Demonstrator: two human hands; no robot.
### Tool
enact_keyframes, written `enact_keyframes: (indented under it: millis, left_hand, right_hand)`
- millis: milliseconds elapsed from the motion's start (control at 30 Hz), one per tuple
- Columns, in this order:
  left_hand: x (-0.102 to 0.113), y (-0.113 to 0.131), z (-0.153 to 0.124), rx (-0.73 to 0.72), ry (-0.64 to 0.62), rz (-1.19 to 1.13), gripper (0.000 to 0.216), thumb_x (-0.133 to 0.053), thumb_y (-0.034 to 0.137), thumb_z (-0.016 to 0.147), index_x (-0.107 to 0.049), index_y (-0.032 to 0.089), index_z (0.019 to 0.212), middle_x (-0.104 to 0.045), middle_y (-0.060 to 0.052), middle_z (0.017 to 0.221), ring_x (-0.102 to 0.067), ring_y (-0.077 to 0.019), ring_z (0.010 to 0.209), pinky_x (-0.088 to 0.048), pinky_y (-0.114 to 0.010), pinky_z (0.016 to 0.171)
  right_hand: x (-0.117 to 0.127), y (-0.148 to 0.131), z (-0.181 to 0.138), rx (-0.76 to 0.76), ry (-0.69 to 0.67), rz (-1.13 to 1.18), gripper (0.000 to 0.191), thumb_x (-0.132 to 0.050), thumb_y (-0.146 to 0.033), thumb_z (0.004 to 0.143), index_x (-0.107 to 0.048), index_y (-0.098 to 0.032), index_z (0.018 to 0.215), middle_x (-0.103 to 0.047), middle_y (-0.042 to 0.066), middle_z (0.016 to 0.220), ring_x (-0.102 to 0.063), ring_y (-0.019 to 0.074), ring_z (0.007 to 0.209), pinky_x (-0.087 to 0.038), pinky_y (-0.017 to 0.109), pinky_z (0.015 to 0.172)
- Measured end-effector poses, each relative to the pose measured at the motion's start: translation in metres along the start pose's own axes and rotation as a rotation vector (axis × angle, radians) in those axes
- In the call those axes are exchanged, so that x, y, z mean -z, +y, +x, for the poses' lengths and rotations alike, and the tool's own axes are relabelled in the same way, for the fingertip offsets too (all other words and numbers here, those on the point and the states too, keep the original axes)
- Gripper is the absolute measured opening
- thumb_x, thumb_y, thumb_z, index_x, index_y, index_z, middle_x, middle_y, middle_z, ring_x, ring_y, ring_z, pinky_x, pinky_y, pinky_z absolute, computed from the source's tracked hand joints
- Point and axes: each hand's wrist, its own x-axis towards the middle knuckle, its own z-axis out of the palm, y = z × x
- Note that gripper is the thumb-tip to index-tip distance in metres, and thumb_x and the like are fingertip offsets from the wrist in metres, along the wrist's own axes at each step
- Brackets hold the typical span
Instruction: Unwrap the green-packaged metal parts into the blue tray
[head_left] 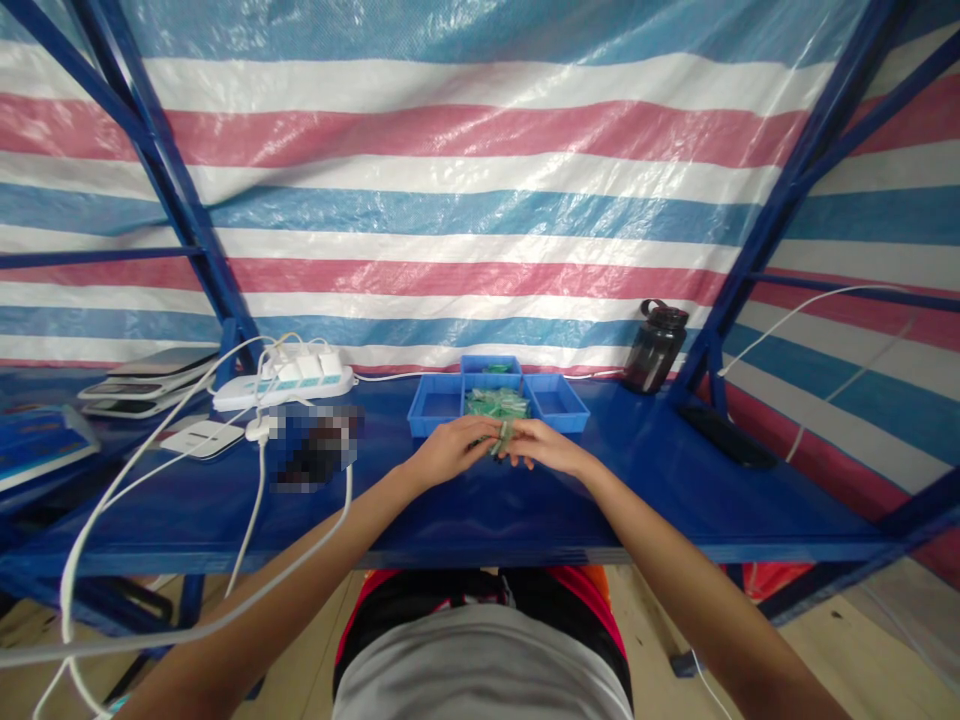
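My left hand [450, 450] and my right hand [551, 446] meet over the near side of a blue divided tray, their fingertips closed on a small greenish, see-through packet [504, 436]. What lies inside the packet is too small to tell. Just beyond my fingers, the front middle blue bin [534, 408] holds a heap of similar green packets [495, 403]. A few green pieces [496, 369] lie in the back blue bin [490, 359]. One blue bin [420, 408] stands to the left and another blue bin [574, 408] to the right.
On the left of the blue table [480, 520] are a white power strip [285, 382], loose white cables [259, 500], a white flat box [202, 438] and stacked devices [150, 385]. A dark bottle [655, 348] and a black flat object [726, 435] stand right. Striped sheeting [480, 240] hangs behind.
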Motion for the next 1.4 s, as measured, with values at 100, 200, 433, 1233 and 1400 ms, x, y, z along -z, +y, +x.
enact_keyframes:
  millis: [100, 200, 433, 1233, 1400]
  left_hand:
    - [0.0, -0.001, 0.001, -0.037, 0.021, 0.051, 0.022, -0.046, 0.024, 0.094, -0.063, 0.02, 0.106, -0.064, -0.007, 0.115, -0.059, -0.0171, 0.109, -0.047, -0.031, 0.095]
    - [0.001, 0.0, 0.0, -0.023, 0.01, 0.087, 0.022, -0.046, 0.026, 0.094, -0.063, 0.02, 0.106, -0.061, -0.008, 0.118, -0.058, -0.018, 0.109, -0.048, -0.031, 0.093]
    - [0.002, -0.005, 0.0, 0.268, 0.039, 0.054, 0.034, -0.048, 0.034, 0.092, -0.05, 0.018, 0.122, -0.062, -0.006, 0.103, -0.06, -0.0125, 0.069, -0.05, -0.026, 0.071]
    - [0.003, -0.003, 0.001, 0.211, 0.035, 0.074, 0.024, -0.038, 0.031, 0.096, -0.057, 0.016, 0.094, -0.058, -0.002, 0.079, -0.055, -0.0133, 0.068, -0.042, -0.024, 0.066]
    - [0.003, 0.0, 0.0, 0.189, -0.009, 0.06, 0.025, -0.04, 0.032, 0.095, -0.059, 0.016, 0.092, -0.06, -0.002, 0.079, -0.056, -0.0128, 0.068, -0.043, -0.022, 0.066]
  right_hand:
    - [0.001, -0.003, -0.001, -0.004, -0.011, 0.059, 0.032, -0.056, -0.039, 0.084, -0.06, -0.014, 0.103, -0.066, 0.007, 0.09, -0.058, 0.0122, 0.067, -0.044, 0.018, 0.047]
    - [0.0, -0.002, 0.001, -0.008, 0.015, 0.047, 0.032, -0.056, -0.041, 0.085, -0.061, -0.014, 0.1, -0.066, 0.007, 0.087, -0.057, 0.0118, 0.066, -0.043, 0.018, 0.047]
    - [0.003, 0.003, 0.004, -0.002, 0.074, -0.005, 0.027, -0.058, -0.039, 0.083, -0.063, -0.013, 0.088, -0.068, 0.006, 0.081, -0.055, 0.0109, 0.059, -0.041, 0.019, 0.045]
    - [0.006, 0.007, 0.005, -0.052, 0.222, -0.165, 0.056, -0.044, -0.062, 0.085, -0.063, -0.013, 0.065, -0.066, 0.006, 0.061, -0.054, 0.0114, 0.048, -0.04, 0.022, 0.047]
    - [0.006, 0.012, 0.005, -0.015, 0.286, -0.325, 0.052, -0.046, -0.058, 0.087, -0.057, -0.016, 0.059, -0.063, 0.002, 0.056, -0.053, 0.0109, 0.047, -0.04, 0.022, 0.049]
